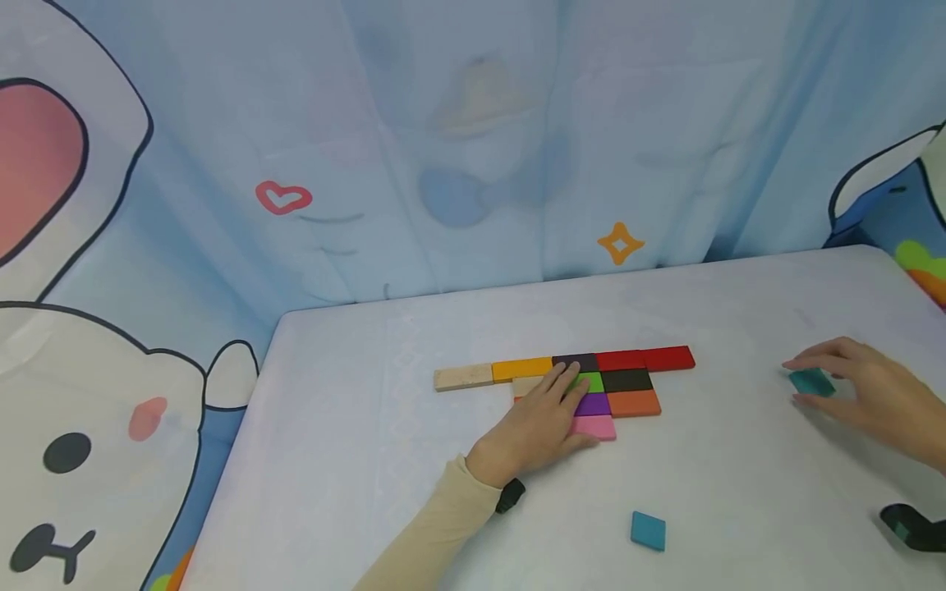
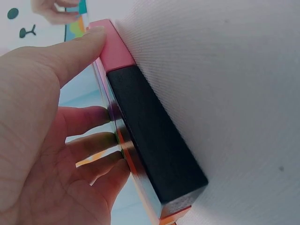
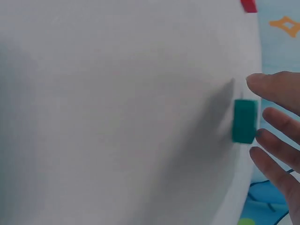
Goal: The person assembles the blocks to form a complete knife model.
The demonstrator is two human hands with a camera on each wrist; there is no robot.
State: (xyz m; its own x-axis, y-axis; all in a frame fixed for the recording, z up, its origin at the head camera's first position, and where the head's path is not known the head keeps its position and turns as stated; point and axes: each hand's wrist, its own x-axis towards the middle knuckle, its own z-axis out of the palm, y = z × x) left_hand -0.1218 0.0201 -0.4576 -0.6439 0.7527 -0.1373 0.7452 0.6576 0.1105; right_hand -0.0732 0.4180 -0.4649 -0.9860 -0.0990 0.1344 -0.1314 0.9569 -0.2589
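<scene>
My left hand [image 1: 532,435] rests with spread fingers on a flat group of colored wooden blocks. Under and around it lie a green block [image 1: 590,382], a purple block [image 1: 594,404] and a pink block [image 1: 594,427]; the thumb touches the pink one in the left wrist view. A long black block [image 2: 154,133] continues beside the pink one, hidden by the hand in the head view. At the right, my right hand [image 1: 875,398] has thumb and fingers spread loosely around a teal block [image 1: 811,382], with gaps beside it in the right wrist view.
A second teal block [image 1: 648,531] lies near the front of the white table [image 1: 739,492]. The group's back row holds a pale wood block [image 1: 463,377], a yellow block [image 1: 521,369] and red blocks [image 1: 668,359]. A light blue printed curtain [image 1: 473,148] hangs behind the table.
</scene>
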